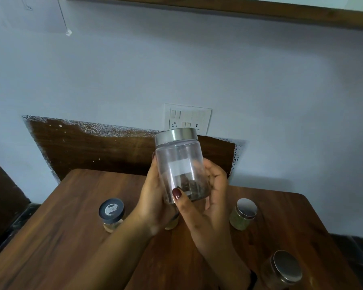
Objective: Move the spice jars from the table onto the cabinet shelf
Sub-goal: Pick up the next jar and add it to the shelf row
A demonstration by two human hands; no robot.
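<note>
A tall clear jar with a silver lid and a little dark spice at its bottom is held upright above the wooden table. My left hand wraps its left side and my right hand cups its right side and base. On the table stand a small jar with a dark lid at the left, a silver-lidded jar of green spice at the right, and another silver-lidded jar at the front right. A fourth small jar is mostly hidden under my left hand.
A pale blue wall rises behind the table, with a white switch and socket plate just behind the raised jar. A dark wooden panel backs the table. A wooden ledge runs along the top of the view.
</note>
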